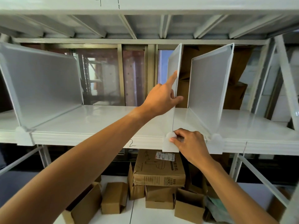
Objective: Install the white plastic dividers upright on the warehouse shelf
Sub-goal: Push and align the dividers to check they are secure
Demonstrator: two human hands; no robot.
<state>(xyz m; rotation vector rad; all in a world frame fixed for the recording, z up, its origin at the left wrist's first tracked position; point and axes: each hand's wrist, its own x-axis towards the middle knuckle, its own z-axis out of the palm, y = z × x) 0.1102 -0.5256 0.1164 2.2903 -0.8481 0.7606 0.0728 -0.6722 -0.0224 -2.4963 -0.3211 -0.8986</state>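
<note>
Pinch grip: right hand (191,143) on base clip (169,143), left hand (161,97) steadying middle divider (174,65).
Seating step; next, likely press clip onto shelf (97,120) edge.

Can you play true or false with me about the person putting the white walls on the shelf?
1. Three white dividers stand on the shelf. True: left divider, middle divider, right divider.
2. The left hand is on the middle divider. True.
3. The right hand is holding a cardboard box. False: it pinches the white clip at the shelf's front edge.
4. The cardboard boxes sit on the same shelf as the dividers. False: they lie below it.
</note>
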